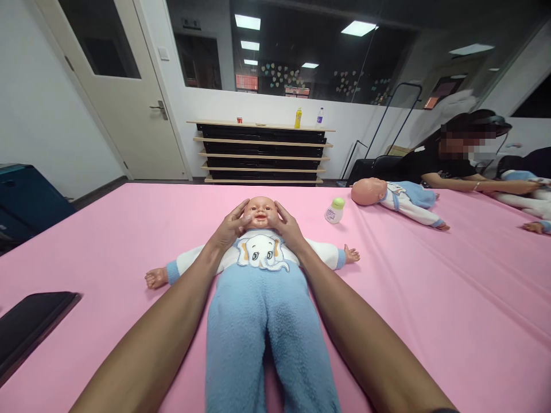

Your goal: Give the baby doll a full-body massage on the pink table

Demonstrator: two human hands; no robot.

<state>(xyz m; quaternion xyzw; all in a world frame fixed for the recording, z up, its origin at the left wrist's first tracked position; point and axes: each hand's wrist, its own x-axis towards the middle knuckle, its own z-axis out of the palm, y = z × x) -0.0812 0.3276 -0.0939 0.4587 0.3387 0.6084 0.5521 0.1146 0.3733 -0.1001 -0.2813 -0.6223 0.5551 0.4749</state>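
A baby doll (264,287) lies face-up on a pink-covered table (430,321), left hand (232,226) and right hand (289,228) against its head, fingers slightly spread. Beyond: a pale door (123,115), low shelves (262,140), dark window (310,51).

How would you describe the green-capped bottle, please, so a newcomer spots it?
On the pink table, find the elephant-fronted doll. Between its head and the doll at right sits the white bottle, set apart by its light green cap.

The doll's head (260,205) looks smooth, glossy plastic; its trousers (241,310) look like fuzzy, matt cloth.
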